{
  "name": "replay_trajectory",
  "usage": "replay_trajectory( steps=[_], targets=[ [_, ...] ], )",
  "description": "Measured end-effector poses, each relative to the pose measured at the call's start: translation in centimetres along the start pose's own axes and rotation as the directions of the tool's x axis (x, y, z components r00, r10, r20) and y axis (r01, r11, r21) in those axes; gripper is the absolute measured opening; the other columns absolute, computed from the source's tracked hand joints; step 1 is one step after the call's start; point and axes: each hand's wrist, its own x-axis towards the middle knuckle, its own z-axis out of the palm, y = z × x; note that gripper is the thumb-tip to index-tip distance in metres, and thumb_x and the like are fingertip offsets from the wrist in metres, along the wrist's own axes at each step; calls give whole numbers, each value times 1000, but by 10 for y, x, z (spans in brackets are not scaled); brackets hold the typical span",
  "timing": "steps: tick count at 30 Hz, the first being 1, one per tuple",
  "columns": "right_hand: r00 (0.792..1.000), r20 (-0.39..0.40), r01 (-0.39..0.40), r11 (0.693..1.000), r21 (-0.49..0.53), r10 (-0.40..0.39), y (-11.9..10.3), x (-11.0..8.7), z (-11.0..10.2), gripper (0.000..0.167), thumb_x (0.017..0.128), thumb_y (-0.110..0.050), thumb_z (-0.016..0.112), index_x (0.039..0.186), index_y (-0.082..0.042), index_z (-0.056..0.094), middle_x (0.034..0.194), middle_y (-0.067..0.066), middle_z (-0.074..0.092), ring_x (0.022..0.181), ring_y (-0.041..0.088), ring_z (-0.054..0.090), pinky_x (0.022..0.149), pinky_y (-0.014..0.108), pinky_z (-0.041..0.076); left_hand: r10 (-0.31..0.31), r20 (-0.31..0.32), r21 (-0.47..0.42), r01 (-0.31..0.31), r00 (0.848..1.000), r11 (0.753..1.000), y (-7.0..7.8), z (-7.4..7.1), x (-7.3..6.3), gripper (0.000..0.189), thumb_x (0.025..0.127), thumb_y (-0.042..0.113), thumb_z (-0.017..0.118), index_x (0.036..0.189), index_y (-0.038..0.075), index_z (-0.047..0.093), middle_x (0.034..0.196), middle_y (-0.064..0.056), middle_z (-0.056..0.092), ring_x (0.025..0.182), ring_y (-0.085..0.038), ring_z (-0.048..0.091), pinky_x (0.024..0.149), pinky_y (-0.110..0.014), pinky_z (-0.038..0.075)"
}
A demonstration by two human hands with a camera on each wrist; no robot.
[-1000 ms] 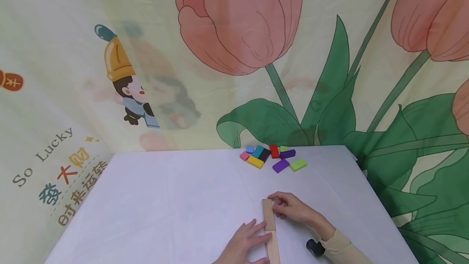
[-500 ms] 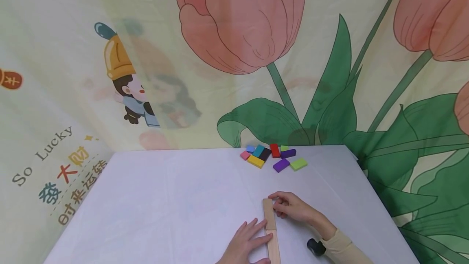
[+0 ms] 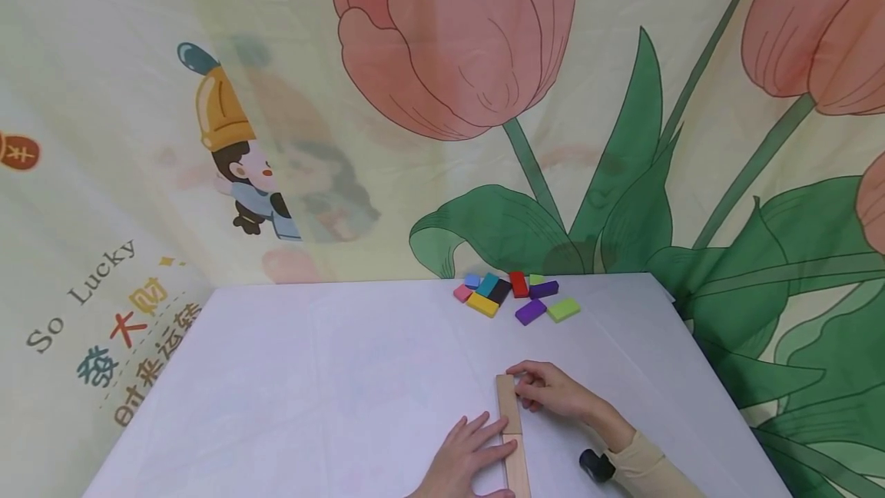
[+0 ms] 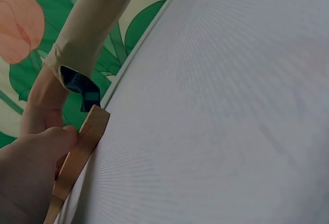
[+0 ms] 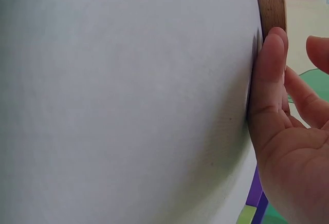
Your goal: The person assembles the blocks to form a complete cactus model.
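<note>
Two plain wooden blocks (image 3: 508, 406) lie end to end in a line on the white table, running off the bottom of the head view. From the left, my left hand (image 3: 459, 456) rests spread fingers on them, near the joint. Its thumb touches the near block (image 4: 82, 154) in the left wrist view. At the far end of the line, my right hand (image 3: 556, 392) touches the far block with its index fingertip at the end and other fingers by its right side. One of these fingers (image 5: 270, 59) lies against the wood in the right wrist view.
Several coloured blocks, among them a yellow block (image 3: 482, 305) and a purple block (image 3: 530, 312), lie near the back edge of the white table (image 3: 311, 375). A black object (image 3: 596, 466) is beside the right sleeve. A tulip-printed curtain (image 3: 456, 44) hangs behind.
Almost nothing differs. The left hand's fingers have shifted very slightly to the right against the wooden blocks; the right hand stays at the far end.
</note>
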Motion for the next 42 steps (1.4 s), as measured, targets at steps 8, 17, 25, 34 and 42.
replay_trajectory(
  steps=[8,17,25,34,42],
  targets=[
    [998,-60,-23,999,-30,21,-2,6,-7,38,94,-18,60,128,-1,57,83,5,65,72,15,62,70,27,57,62,-103,82,-54,993,995,-3,6,-2,55,89,64,52,135,35,56,149,7,48,135,-22,48,100,-50,46],
    [872,-489,-113,981,-159,21,-3,30,-41,28,92,-17,63,114,1,65,96,14,66,81,20,60,69,28,55,71,-105,73,-64,992,995,-5,7,-3,54,90,62,52,136,35,55,149,8,48,134,-22,48,101,-50,45],
    [750,-656,-137,948,-287,-90,1,39,-61,35,88,-18,64,111,8,64,101,26,58,88,32,60,67,34,47,83,-121,80,-74,989,994,-6,6,-3,54,89,61,54,136,35,55,150,5,46,135,-21,47,101,-48,45],
    [742,-670,-260,925,-275,9,12,43,-73,64,91,-28,59,137,14,41,125,36,35,98,43,54,75,48,50,88,-121,105,-75,989,992,-4,5,-3,55,88,63,54,135,34,55,151,4,46,134,-21,47,102,-47,45],
    [754,-656,-298,910,-289,38,10,45,-79,70,91,-28,56,138,19,33,126,43,32,101,53,54,82,57,50,112,-154,155,-88,982,984,-5,5,-3,59,85,63,58,136,34,54,150,4,46,133,-19,49,101,-45,46]
  ],
)
